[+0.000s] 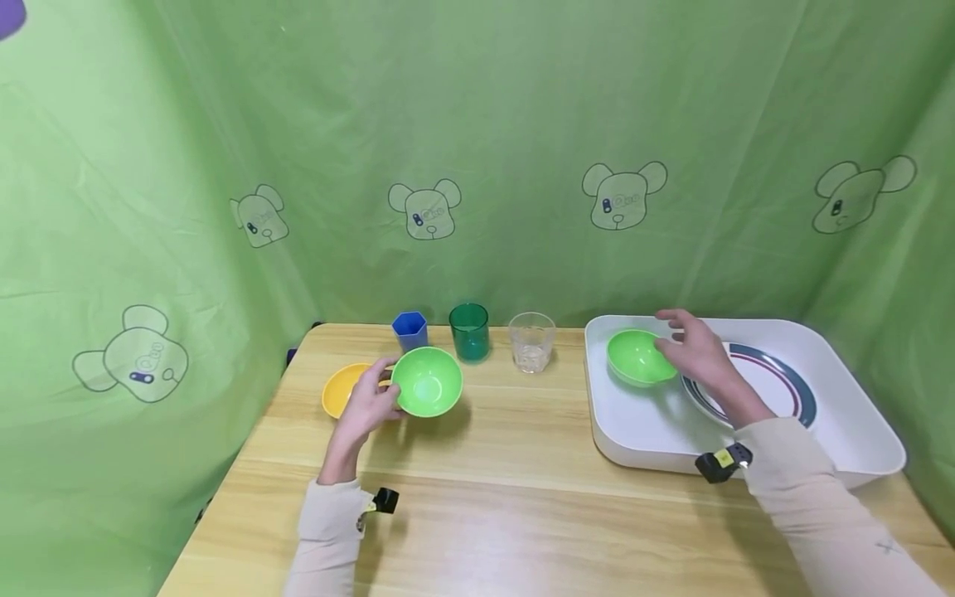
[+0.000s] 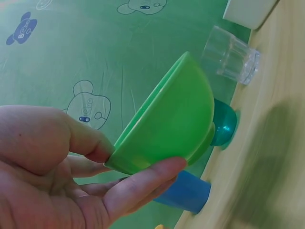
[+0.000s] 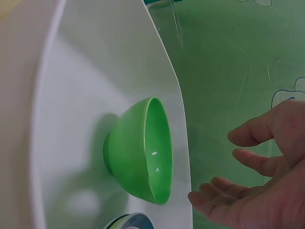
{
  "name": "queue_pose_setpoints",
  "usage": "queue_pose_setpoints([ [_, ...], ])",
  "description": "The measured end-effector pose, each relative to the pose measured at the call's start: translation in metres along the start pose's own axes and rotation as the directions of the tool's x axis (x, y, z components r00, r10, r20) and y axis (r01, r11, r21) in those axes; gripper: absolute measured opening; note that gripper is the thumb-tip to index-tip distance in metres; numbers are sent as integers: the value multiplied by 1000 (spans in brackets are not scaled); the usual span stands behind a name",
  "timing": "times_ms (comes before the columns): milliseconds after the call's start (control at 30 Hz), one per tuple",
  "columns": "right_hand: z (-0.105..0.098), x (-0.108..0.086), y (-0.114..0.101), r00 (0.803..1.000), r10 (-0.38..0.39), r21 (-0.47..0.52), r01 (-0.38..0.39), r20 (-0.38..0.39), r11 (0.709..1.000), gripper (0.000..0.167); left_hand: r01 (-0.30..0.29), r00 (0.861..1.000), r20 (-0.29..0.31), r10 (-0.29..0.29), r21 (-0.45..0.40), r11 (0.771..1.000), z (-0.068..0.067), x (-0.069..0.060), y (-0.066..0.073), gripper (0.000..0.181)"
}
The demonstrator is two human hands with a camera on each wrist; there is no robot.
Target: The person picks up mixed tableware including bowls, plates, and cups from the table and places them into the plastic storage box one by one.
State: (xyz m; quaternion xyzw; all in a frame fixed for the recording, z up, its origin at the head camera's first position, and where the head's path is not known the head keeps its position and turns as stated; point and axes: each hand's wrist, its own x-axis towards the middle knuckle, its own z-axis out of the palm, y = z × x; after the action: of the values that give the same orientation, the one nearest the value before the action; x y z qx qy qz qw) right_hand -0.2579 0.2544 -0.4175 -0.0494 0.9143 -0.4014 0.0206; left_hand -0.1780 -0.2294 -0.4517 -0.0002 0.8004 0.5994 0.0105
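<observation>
Within left grip (image 1: 367, 404), bowl (image 2: 167, 119) (partly covered)

In the tray (image 1: 622, 427), we see one bowl (image 1: 636, 356) left of the plate (image 1: 768, 377). Left of the tray, we find three cups (image 1: 469, 333) behind another bowl (image 1: 429, 382).

The bowl (image 1: 429, 381) in my left grip (image 1: 370, 402) is plain light green. From it I see an orange dish (image 1: 337, 391) at 9 o'clock, a blue cup (image 1: 410, 332) at 11, a see-through dark-green cup (image 1: 469, 334) at 1. My white tub (image 1: 649, 459) holds a second light-green bowl (image 1: 637, 358); at its 3, a white plate (image 1: 804, 398) ringed blue-grey and maroon. Bear-head outlines pattern the green curtain (image 1: 522, 91).
</observation>
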Motion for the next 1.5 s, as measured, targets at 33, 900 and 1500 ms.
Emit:
queue_pose_setpoints([
  [33, 1, 0, 0, 1000, -2, 5, 2, -3, 1000, 62, -1, 1000, -4, 1, -7, 1000, 2, 1, 0, 54],
  [900, 15, -18, -9, 983, -98, 99, 114, -154, 989, 54, -82, 996, -58, 73, -160, 984, 43, 22, 19, 53],
  [1500, 29, -30, -27, 964, -142, 165, 181, -226, 969, 56, -92, 995, 13, 98, -238, 967, 76, 32, 38, 49],
])
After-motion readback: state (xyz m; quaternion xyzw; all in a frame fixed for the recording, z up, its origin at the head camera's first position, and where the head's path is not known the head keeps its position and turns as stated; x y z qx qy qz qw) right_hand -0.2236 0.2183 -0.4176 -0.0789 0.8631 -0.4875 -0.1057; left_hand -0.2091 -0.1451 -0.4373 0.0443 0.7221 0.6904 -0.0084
